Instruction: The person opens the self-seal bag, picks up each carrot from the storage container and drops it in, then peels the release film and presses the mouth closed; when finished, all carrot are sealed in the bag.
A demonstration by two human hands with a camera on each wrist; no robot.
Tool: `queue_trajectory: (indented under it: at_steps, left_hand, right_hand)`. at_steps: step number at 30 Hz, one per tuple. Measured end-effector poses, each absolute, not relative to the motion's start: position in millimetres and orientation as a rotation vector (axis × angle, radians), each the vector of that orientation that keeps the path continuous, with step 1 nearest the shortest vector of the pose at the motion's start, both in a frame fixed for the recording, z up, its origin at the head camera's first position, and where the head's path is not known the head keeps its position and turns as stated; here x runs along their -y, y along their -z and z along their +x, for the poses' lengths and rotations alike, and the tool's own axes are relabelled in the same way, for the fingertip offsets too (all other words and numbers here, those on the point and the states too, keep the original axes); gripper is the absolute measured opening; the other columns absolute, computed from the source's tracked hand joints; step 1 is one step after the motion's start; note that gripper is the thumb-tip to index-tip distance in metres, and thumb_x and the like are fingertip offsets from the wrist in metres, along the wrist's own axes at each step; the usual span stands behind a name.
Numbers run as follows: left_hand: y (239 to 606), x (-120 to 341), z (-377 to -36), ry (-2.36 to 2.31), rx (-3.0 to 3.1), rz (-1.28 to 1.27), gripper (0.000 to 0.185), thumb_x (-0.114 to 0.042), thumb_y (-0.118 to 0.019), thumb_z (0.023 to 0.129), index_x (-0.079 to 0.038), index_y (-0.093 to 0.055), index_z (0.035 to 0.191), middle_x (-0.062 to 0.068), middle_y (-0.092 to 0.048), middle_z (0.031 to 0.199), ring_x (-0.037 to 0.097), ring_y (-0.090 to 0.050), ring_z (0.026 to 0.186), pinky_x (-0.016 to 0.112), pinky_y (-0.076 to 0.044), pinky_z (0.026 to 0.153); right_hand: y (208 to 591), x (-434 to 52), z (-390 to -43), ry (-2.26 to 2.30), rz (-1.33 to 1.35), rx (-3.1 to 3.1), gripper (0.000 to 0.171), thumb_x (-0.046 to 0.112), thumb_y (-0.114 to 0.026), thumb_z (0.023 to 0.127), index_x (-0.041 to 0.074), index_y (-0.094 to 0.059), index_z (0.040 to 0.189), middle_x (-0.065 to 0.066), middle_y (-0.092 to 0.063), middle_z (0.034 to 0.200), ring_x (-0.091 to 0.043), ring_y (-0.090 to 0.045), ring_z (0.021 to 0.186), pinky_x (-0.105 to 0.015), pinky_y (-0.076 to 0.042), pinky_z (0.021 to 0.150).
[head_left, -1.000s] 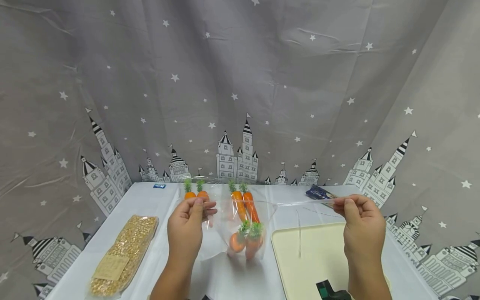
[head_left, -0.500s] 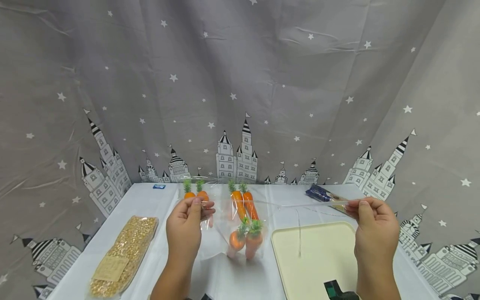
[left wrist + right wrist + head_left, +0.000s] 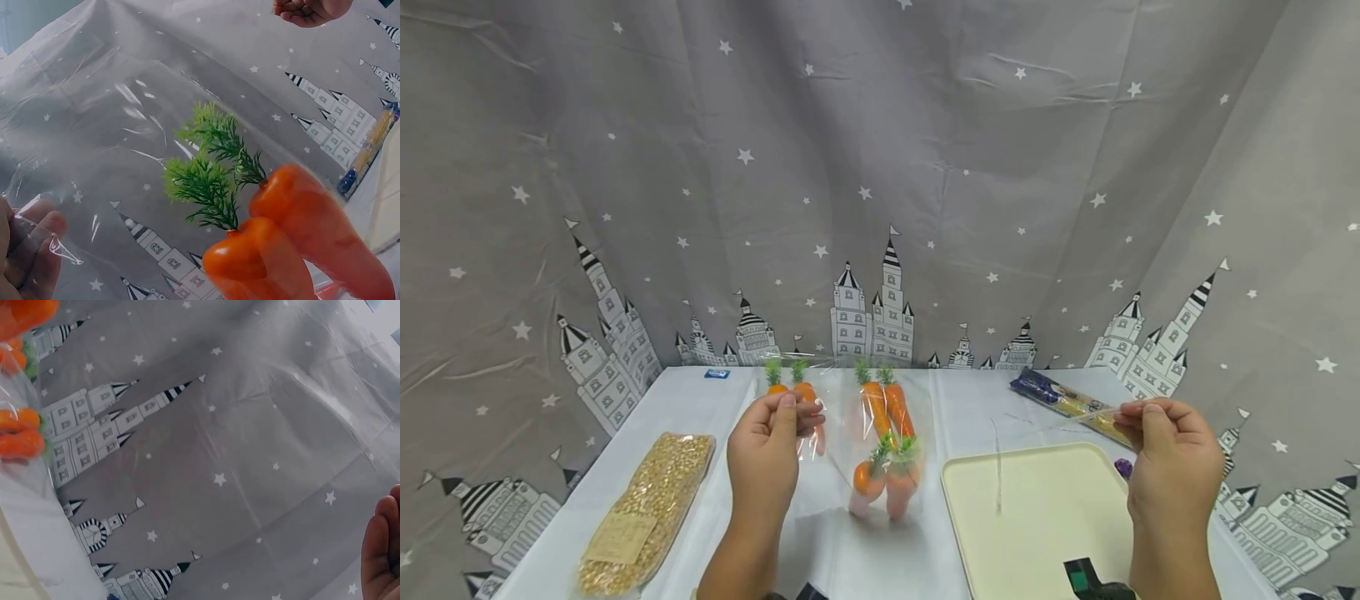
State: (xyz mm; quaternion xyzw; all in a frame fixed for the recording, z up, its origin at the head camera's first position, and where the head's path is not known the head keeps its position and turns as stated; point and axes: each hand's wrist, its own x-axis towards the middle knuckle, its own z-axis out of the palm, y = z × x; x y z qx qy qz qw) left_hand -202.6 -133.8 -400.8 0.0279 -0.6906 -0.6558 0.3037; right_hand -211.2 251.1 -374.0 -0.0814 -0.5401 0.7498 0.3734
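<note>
A clear plastic bag (image 3: 940,421) is stretched between both hands above the white table (image 3: 685,404). Two orange toy carrots with green tops (image 3: 880,482) hang in its sagging middle. My left hand (image 3: 771,450) pinches the bag's left end between thumb and fingers. My right hand (image 3: 1172,458) pinches the right end at the same height. The left wrist view shows the two carrots (image 3: 294,244) close up behind the film, my left fingers (image 3: 28,250) on the plastic, and the right hand (image 3: 309,9) far off. In the right wrist view only the edge of the right hand (image 3: 381,550) and the carrots (image 3: 22,431) show.
A cream tray (image 3: 1037,517) lies under the right hand. A bag of yellow kernels (image 3: 647,508) lies at the left. Two more carrot packs (image 3: 883,404) (image 3: 790,385) and a blue and yellow packet (image 3: 1067,402) lie at the back. A star-printed curtain (image 3: 880,167) closes the scene.
My right hand has moved to the right and slightly down, pulling the bag wider. The carrots in the bag have sunk a little lower. The left hand has barely moved.
</note>
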Motion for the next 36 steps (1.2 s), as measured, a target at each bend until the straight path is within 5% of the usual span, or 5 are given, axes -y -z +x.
queue_trajectory:
  at_steps: [9, 17, 27, 36]
  left_hand:
    - [398, 135, -201, 1.722, 1.868, 0.127, 0.029, -0.029, -0.057, 0.109, -0.003, -0.068, 0.112, 0.015, -0.079, 0.100, 0.013, -0.078, 0.085, 0.024, -0.062, 0.079]
    - [401, 135, -202, 1.681, 1.902, 0.139, 0.031, -0.034, -0.057, 0.109, -0.005, -0.069, 0.110, 0.007, -0.080, 0.098, 0.012, -0.078, 0.086, 0.023, -0.062, 0.076]
    - [405, 134, -204, 1.712, 1.861, 0.117, 0.026, -0.028, -0.059, 0.109, -0.004, -0.069, 0.105, 0.009, -0.079, 0.094, 0.016, -0.078, 0.084, 0.026, -0.063, 0.074]
    - [404, 134, -204, 1.734, 1.855, 0.100, 0.026, -0.028, -0.060, 0.108, -0.004, -0.070, 0.106, 0.010, -0.078, 0.095, 0.014, -0.077, 0.085, 0.025, -0.063, 0.075]
  right_hand:
    - [384, -272, -229, -1.705, -0.433, 2.080, 0.019, 0.017, -0.055, 0.108, 0.000, -0.063, 0.110, 0.008, -0.072, 0.089, -0.005, -0.069, 0.081, -0.013, -0.058, 0.072]
    - [418, -291, -258, -1.472, -0.462, 2.475, 0.035, 0.034, -0.046, 0.111, 0.005, -0.062, 0.121, -0.007, -0.073, 0.110, -0.002, -0.066, 0.086, -0.011, -0.054, 0.073]
    - [439, -301, -276, -1.274, -0.412, 2.568, 0.027, 0.028, -0.056, 0.107, 0.008, -0.065, 0.122, -0.012, -0.070, 0.110, -0.023, -0.068, 0.098, -0.023, -0.051, 0.070]
    - [438, -301, -280, -1.333, -0.440, 2.569, 0.040, 0.030, -0.053, 0.108, 0.011, -0.062, 0.142, -0.016, -0.065, 0.137, -0.032, -0.064, 0.119, -0.032, -0.054, 0.082]
